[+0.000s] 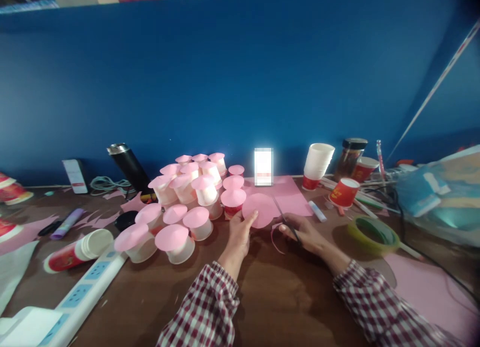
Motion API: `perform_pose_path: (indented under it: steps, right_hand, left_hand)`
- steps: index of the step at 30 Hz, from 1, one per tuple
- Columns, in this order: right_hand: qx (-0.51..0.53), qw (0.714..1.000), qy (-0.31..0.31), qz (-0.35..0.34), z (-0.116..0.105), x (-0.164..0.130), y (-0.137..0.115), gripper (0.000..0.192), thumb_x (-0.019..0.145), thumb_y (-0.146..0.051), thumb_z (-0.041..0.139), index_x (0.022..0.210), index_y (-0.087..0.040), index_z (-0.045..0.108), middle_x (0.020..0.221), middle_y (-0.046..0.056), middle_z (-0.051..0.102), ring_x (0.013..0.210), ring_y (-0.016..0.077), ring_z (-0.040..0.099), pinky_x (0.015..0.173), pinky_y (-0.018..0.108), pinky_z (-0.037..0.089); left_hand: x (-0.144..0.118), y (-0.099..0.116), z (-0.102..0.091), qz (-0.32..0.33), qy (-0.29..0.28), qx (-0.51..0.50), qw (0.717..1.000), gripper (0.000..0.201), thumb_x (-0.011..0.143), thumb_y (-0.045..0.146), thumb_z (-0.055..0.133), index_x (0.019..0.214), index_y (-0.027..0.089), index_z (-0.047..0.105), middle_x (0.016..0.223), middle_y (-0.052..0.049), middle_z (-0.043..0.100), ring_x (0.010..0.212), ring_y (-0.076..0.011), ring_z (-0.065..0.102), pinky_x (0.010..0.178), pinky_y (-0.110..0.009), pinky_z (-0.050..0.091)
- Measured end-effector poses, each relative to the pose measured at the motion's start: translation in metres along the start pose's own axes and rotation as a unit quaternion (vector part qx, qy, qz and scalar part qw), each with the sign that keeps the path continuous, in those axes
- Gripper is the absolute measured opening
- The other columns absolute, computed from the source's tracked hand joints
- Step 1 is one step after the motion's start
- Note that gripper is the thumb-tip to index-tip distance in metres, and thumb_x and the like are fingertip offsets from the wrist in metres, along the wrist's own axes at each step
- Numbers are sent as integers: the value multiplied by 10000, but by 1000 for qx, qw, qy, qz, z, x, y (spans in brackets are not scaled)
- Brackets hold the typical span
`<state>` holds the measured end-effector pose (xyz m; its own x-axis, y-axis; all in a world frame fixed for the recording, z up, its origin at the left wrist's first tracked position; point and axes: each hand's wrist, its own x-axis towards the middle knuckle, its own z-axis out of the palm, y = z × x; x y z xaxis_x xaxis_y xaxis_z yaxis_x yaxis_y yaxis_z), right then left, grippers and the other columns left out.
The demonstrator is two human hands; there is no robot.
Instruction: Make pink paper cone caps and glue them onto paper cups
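Observation:
Between thumb and fingers, my left hand (240,233) pinches a round pink paper disc (262,209) near its lower left edge. My right hand (302,231) grips a pair of scissors (287,219), whose blades point up and left beside the disc's right edge. A thin curled pink paper strip (276,242) dangles below the scissors. Behind the disc lie pink paper sheets (294,197) on the table. Left of my left hand stand several paper cups (202,230) topped with shallow pink paper cones (171,237).
A power strip (90,277) and stacked cups lying sideways (80,249) are at left, with a black flask (129,164) behind. At right are upright stacked cups (317,167), a glue stick (318,211), a tape roll (375,235) and a plastic bag (442,197). A blue partition (240,77) stands behind.

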<state>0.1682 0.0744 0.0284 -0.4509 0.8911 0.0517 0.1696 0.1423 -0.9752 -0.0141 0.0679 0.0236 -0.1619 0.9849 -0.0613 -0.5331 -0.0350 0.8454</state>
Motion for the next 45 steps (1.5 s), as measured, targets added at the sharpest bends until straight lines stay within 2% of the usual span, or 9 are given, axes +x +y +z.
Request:
perform_pose_path:
  steps: [6, 11, 19, 29, 41, 45]
  right_hand:
    - [18, 1000, -2, 10, -3, 0, 3, 405, 735, -453, 658, 971, -130, 596, 740, 18, 606, 579, 106, 508, 511, 218, 390]
    - [21, 1000, -3, 14, -1, 0, 1, 431, 726, -478, 656, 966, -127, 586, 765, 27, 607, 577, 104, 508, 509, 218, 401]
    - [-2, 1000, 3, 14, 1, -2, -7, 440, 725, -536, 623, 912, -141, 575, 642, -8, 551, 552, 108, 496, 489, 217, 386]
    - [-10, 1000, 6, 6, 1, -1, -8, 411, 711, -521, 641, 860, -141, 594, 626, -13, 550, 551, 111, 493, 497, 219, 379]
    - [-45, 999, 10, -5, 1, -1, -12, 439, 690, -563, 634, 818, -143, 636, 723, 34, 619, 628, 146, 540, 535, 240, 432]
    - [-35, 999, 30, 17, -2, 0, -8, 465, 689, -558, 641, 876, -132, 643, 595, -1, 566, 489, 110, 477, 444, 232, 397]
  left_hand:
    - [0, -2, -3, -8, 4, 7, 1000, 396, 603, 312, 777, 898, 71, 671, 848, -127, 709, 782, -210, 659, 799, -349, 486]
    - [2, -4, -3, -10, -3, 12, 1000, 413, 596, 333, 779, 901, 75, 675, 851, -131, 709, 773, -218, 660, 791, -358, 488]
    - [3, -10, -6, 12, -37, 19, 999, 397, 626, 339, 761, 916, 83, 671, 861, -126, 707, 744, -203, 654, 753, -343, 489]
    - [2, -10, -6, 2, -33, 30, 999, 392, 625, 347, 761, 907, 88, 674, 817, -111, 706, 720, -193, 647, 735, -334, 486]
    - [4, -10, -6, 4, -16, 43, 999, 407, 587, 366, 779, 861, 82, 678, 787, -112, 704, 689, -193, 643, 710, -329, 490]
    - [3, -9, -5, -2, -15, 33, 999, 407, 600, 359, 772, 887, 88, 676, 792, -105, 706, 694, -190, 645, 707, -328, 492]
